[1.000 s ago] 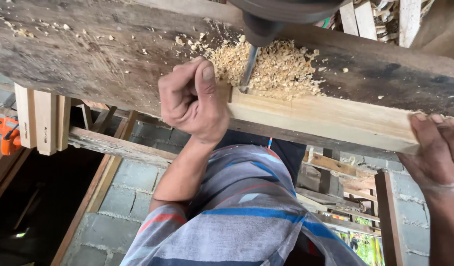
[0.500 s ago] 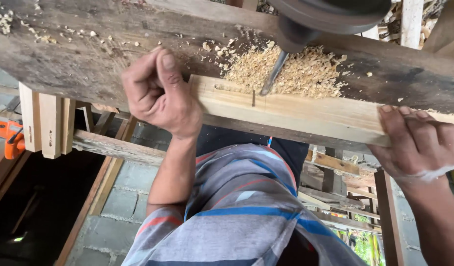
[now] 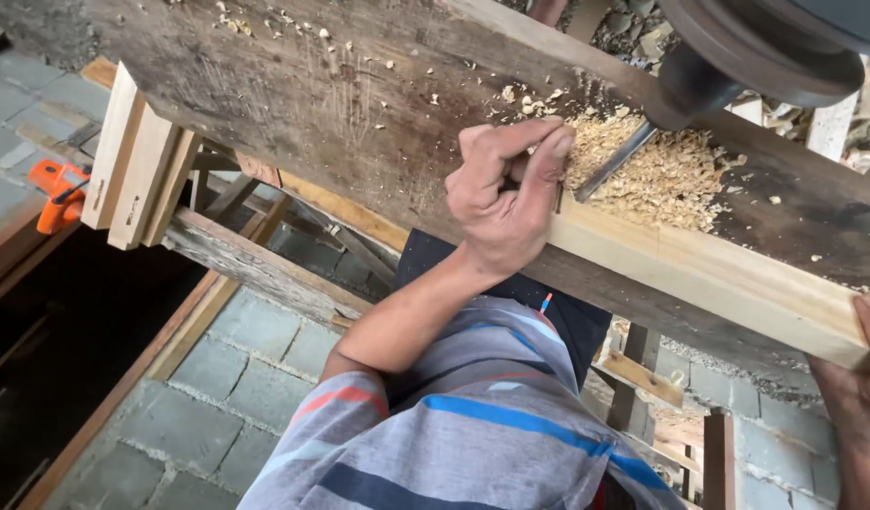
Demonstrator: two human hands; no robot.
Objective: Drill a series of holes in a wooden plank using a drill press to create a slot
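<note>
Boring a mortise in the batten on the desk.

Our left hand (image 3: 511, 194), mid-frame, is closed over the near end of the pale batten (image 3: 728, 283), pinning it to the plank desk (image 3: 341, 113); our right hand (image 3: 855, 387), lower right, seems to grip its far end, fingers hidden. The bit (image 3: 613, 162) meets the batten just right of the left hand, amid shavings (image 3: 662, 175). We judge drilling underway; next calls for holding steady.

Woodworking workshop: shavings (image 3: 662, 170), workbench (image 3: 359, 104)
</note>
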